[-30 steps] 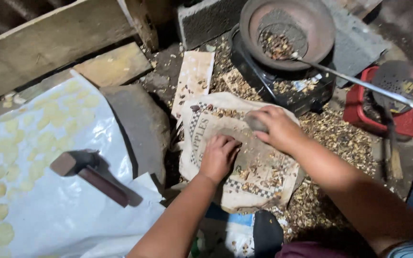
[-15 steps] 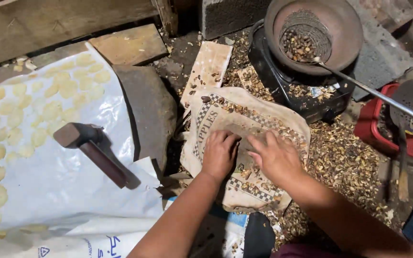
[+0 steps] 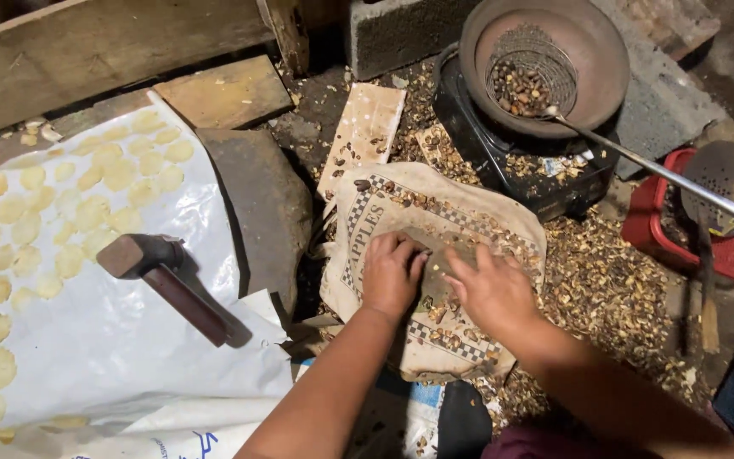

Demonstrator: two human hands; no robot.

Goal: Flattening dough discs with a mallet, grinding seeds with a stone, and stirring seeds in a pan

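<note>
Left hand (image 3: 391, 274) and right hand (image 3: 493, 289): side by side, fingers spread flat, pressing among nuts (image 3: 435, 313) on a printed sack (image 3: 435, 255), nothing clamped. Right: broken shells (image 3: 605, 289). Far: pan (image 3: 545, 64) with wire scoop (image 3: 530, 72) of nuts. Left: mallet (image 3: 163, 276) on white sheet (image 3: 112, 340); flattened discs (image 3: 36, 221) already many.

Right hand (image 3: 493, 291) came from the far side of the sack (image 3: 435, 255), where it gripped a stone, to lie flat just beside the left hand (image 3: 391, 274); stone no longer seen.
</note>
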